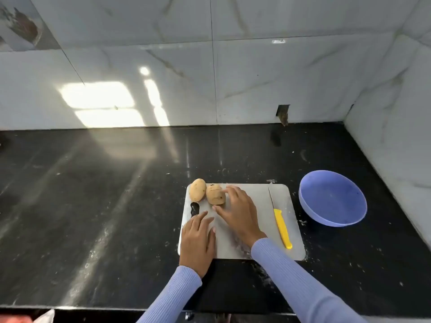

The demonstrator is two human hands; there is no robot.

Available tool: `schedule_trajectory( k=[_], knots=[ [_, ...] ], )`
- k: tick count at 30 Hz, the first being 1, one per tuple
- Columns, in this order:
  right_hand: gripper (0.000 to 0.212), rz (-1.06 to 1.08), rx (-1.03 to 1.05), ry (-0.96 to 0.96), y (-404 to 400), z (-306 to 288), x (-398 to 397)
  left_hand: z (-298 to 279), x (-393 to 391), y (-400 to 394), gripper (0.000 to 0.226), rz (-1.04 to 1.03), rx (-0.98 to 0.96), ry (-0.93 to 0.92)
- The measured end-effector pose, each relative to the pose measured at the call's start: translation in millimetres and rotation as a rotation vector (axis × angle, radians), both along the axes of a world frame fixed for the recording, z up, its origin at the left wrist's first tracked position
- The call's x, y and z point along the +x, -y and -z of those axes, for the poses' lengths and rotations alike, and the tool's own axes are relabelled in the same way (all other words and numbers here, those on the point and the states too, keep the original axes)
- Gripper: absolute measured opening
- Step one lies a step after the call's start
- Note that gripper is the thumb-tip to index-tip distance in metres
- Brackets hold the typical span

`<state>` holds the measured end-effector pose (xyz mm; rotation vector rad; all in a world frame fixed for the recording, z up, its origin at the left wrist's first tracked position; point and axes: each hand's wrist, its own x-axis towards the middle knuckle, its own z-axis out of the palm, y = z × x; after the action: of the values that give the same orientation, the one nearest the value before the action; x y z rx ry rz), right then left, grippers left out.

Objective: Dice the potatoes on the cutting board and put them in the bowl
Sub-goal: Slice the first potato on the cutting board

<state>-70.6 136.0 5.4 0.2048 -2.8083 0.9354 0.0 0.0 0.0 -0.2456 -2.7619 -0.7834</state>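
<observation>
Potatoes, two: nearer potato touching right hand fingertips, long axis running away; farther potato just left. Right fingers spread, gripping nothing. Left hand flat on cutting board. Knife rightward, tip pointing away; bowl beyond board edge.

black counter, marble wall tiles
</observation>
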Motion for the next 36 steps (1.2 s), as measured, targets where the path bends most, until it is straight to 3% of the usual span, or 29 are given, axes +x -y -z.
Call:
schedule_trajectory(
  k=[11,14,19,23,32,36],
  knots=[
    [0.047,0.166,-0.04,0.059,1.3,-11.5,-11.0,1.9,-32.2,1.6,0.034,0.068,0.105,-0.053],
    [0.048,0.24,-0.102,0.097,-19.6,-17.2,8.9,-0.2,-32.8,-5.6,0.037,0.106,0.136,-0.045],
    [0.046,0.362,-0.266,0.201,-50.9,-18.8,43.0,-0.5,-43.7,-26.0,0.061,0.272,0.119,0.075],
    [0.038,0.42,-0.413,0.266,-61.1,-20.0,58.3,-3.0,-49.8,-43.7,0.055,0.354,0.112,0.118],
    [0.026,0.383,-0.513,0.284,-63.9,-22.2,58.8,-0.7,-60.3,-51.8,0.054,0.347,0.298,0.199],
    [0.025,0.34,-0.426,0.256,-72.5,-24.4,61.6,0.6,-62.7,-55.2,0.05,0.346,0.363,0.242]
  ],
)
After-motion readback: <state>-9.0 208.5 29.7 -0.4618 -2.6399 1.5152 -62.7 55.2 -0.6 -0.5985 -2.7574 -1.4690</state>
